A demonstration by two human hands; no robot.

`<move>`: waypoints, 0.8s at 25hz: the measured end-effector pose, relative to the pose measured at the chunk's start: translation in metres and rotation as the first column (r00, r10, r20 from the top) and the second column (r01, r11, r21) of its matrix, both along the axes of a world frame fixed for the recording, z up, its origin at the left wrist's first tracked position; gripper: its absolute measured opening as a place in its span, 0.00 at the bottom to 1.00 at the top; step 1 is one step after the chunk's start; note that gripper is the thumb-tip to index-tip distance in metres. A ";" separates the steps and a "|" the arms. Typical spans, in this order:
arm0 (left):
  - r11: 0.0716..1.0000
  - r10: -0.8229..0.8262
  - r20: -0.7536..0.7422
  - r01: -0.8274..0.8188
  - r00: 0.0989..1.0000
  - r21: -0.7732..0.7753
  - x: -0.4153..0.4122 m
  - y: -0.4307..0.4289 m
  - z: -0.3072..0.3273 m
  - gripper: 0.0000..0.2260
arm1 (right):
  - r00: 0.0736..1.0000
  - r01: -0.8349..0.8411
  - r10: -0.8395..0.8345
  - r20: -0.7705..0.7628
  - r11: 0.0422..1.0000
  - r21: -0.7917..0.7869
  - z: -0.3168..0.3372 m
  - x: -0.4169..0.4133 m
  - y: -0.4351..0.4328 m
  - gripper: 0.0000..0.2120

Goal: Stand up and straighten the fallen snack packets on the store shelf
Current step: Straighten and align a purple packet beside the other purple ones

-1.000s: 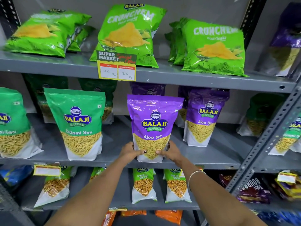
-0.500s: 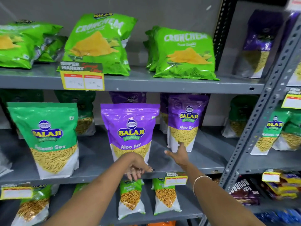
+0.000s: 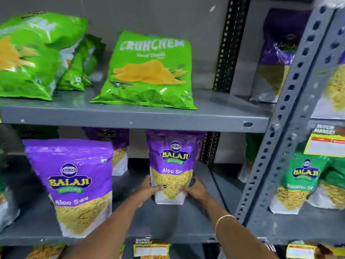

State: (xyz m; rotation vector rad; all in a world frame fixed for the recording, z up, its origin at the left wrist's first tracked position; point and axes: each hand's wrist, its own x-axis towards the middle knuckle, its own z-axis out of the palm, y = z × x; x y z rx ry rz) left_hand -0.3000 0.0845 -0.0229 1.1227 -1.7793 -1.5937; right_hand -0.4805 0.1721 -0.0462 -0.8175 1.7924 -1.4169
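A purple Aloo Sev packet (image 3: 172, 165) stands upright toward the back of the middle shelf (image 3: 168, 223). My left hand (image 3: 147, 190) grips its lower left side and my right hand (image 3: 196, 189) grips its lower right side. A second purple Aloo Sev packet (image 3: 74, 184) stands upright at the shelf's front left, untouched. Behind it another purple packet (image 3: 115, 146) is partly hidden. On the upper shelf (image 3: 130, 116) a green Crunchem packet (image 3: 149, 71) leans back, and more green packets (image 3: 37, 57) lie tilted at the left.
A grey perforated upright (image 3: 283, 131) divides this bay from the one on the right, where green sev packets (image 3: 302, 182) and purple ones (image 3: 278, 53) stand. Price tags (image 3: 151, 249) hang on the shelf edges. More packets show on the shelf below.
The view swung right. My hands let go of the front purple packet and reached back; both now grip the rear right Aloo Sev packet.
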 end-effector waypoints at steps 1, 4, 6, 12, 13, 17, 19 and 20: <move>1.000 0.012 -0.019 -0.013 1.000 -0.022 -0.003 0.001 -0.002 0.18 | 0.998 -0.042 0.044 0.048 0.998 -0.049 0.002 0.001 0.001 0.49; 0.996 0.067 -0.041 -0.070 0.997 -0.062 -0.002 0.009 0.002 0.12 | 0.985 -0.128 0.142 0.098 0.983 -0.135 0.004 0.002 0.004 0.29; 0.992 0.078 0.006 -0.078 0.997 -0.097 0.004 0.018 0.004 0.13 | 0.981 -0.180 0.189 0.054 0.975 -0.134 0.006 0.004 0.012 0.19; 0.992 0.042 0.107 -0.029 0.993 -0.119 0.027 0.051 0.009 0.12 | 0.980 -0.198 0.196 -0.035 0.978 -0.060 0.015 0.024 0.057 0.21; 0.994 0.026 0.099 -0.016 0.995 -0.104 0.031 0.056 0.010 0.12 | 0.982 -0.187 0.185 -0.032 0.981 -0.059 0.015 0.028 0.063 0.24; 0.996 0.023 0.115 -0.013 0.993 -0.085 0.044 0.071 0.011 0.16 | 0.991 -0.133 0.132 -0.036 0.991 -0.017 0.018 0.043 0.082 0.30; 0.995 0.019 0.121 -0.007 0.992 -0.098 0.048 0.077 0.012 0.18 | 0.992 -0.118 0.118 -0.036 0.993 -0.015 0.019 0.046 0.088 0.29; 0.995 0.022 0.129 -0.010 0.991 -0.097 0.049 0.080 0.012 0.17 | 0.992 -0.121 0.120 -0.039 0.993 -0.015 0.021 0.049 0.091 0.28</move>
